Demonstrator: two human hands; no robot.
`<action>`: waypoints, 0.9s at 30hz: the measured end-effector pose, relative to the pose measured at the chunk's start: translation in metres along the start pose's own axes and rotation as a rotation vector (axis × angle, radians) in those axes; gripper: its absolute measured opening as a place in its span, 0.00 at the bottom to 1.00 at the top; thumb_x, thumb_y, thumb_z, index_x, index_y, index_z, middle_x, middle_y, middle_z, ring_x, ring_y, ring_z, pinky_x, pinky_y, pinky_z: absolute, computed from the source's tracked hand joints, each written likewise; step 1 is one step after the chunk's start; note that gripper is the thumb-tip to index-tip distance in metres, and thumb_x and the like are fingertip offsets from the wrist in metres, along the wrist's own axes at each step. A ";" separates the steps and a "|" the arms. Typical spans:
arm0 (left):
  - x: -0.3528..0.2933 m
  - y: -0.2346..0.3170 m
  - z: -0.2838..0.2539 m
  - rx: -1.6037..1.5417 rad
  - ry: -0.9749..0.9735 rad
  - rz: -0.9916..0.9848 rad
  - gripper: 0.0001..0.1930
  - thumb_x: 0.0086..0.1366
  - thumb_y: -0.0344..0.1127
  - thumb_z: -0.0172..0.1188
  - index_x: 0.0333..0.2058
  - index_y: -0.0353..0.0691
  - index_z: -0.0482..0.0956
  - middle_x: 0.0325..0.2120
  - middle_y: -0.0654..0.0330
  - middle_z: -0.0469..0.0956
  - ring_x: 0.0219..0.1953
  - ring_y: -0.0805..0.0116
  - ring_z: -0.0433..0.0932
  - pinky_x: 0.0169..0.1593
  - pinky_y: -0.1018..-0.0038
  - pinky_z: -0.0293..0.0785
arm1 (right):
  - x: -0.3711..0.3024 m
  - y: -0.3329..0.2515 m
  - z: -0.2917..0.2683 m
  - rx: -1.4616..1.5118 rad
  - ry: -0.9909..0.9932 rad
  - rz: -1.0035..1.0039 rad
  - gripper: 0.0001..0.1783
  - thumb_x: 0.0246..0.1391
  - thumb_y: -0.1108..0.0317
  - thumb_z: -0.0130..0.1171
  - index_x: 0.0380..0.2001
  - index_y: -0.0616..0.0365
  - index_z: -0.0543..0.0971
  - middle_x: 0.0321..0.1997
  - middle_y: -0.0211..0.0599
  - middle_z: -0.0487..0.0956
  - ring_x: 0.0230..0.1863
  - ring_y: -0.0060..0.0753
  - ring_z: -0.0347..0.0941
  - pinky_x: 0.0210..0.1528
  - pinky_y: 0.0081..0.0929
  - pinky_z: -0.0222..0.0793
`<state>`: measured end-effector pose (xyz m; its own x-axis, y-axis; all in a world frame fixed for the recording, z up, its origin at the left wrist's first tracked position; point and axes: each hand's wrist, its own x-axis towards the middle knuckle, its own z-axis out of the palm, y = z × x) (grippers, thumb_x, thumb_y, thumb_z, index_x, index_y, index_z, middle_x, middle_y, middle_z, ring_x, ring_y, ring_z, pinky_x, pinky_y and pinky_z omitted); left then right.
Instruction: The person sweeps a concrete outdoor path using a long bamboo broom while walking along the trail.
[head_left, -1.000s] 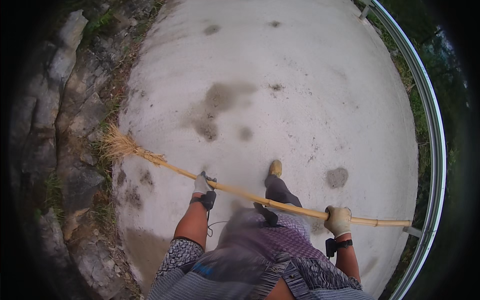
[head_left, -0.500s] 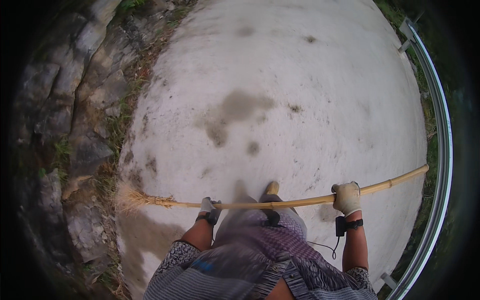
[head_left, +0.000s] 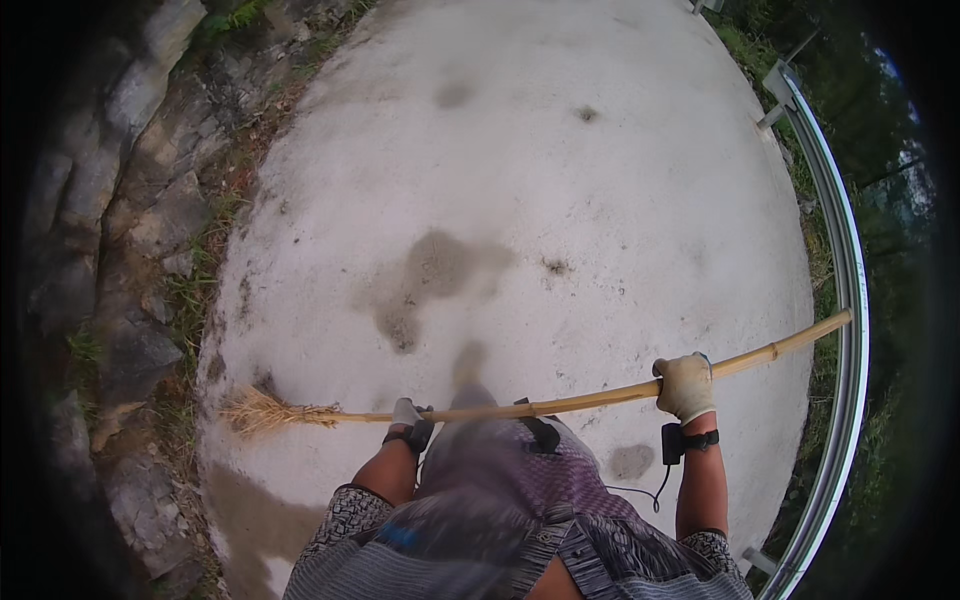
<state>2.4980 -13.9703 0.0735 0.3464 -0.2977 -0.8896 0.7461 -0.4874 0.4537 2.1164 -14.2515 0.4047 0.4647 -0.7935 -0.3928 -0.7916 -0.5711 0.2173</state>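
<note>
A long broom with a jointed bamboo handle lies across the front of my body, nearly level. Its straw bristles point left, near the road's rocky edge, and the handle's bare end rises slightly to the right. My left hand, in a pale glove, is closed round the thin part of the handle near the bristles. Farther along the handle, my right hand, in a cream glove, grips it from above. Black devices are strapped to both wrists, with a thin cable at the right one.
Pale concrete road stretches ahead, with damp dark patches. Layered rock and grass line the left side. A metal guardrail curves along the right, with the handle's end overlapping it in view; trees stand beyond.
The dark patches on the road have come nearer and shifted left in view. The guardrail has also shifted left. Both hands keep hold of the broom, its bristles slightly farther left.
</note>
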 end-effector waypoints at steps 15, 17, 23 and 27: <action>0.115 0.237 0.143 -0.345 0.050 -0.002 0.12 0.66 0.42 0.50 0.26 0.45 0.66 0.16 0.63 0.62 0.17 0.67 0.63 0.29 0.62 0.73 | 0.039 -0.039 0.033 0.180 -0.133 0.326 0.08 0.37 0.66 0.58 0.26 0.45 0.79 0.23 0.34 0.80 0.28 0.39 0.77 0.38 0.38 0.65; 0.129 0.254 0.163 -0.330 0.011 0.026 0.11 0.67 0.43 0.50 0.27 0.47 0.68 0.15 0.65 0.61 0.16 0.69 0.62 0.30 0.61 0.75 | 0.062 -0.022 0.035 0.216 -0.113 0.309 0.07 0.37 0.66 0.58 0.25 0.44 0.80 0.22 0.34 0.80 0.27 0.39 0.77 0.38 0.38 0.66; 0.139 0.278 0.229 -0.480 0.092 0.006 0.10 0.66 0.42 0.51 0.28 0.46 0.67 0.17 0.63 0.63 0.19 0.67 0.64 0.28 0.60 0.75 | 0.168 0.064 0.035 0.192 -0.087 0.199 0.05 0.37 0.65 0.58 0.24 0.44 0.80 0.21 0.34 0.79 0.25 0.41 0.77 0.37 0.37 0.67; 0.132 0.279 0.274 -0.484 0.243 0.021 0.10 0.65 0.44 0.50 0.31 0.45 0.68 0.18 0.63 0.63 0.21 0.66 0.65 0.32 0.60 0.76 | 0.253 0.134 0.017 0.149 -0.098 0.103 0.06 0.37 0.65 0.59 0.23 0.44 0.80 0.20 0.34 0.79 0.25 0.41 0.77 0.37 0.37 0.68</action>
<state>2.5963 -14.3701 0.0966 0.4427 -0.0772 -0.8933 0.8944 -0.0325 0.4460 2.1209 -14.5250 0.3195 0.3432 -0.8175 -0.4624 -0.8862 -0.4450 0.1289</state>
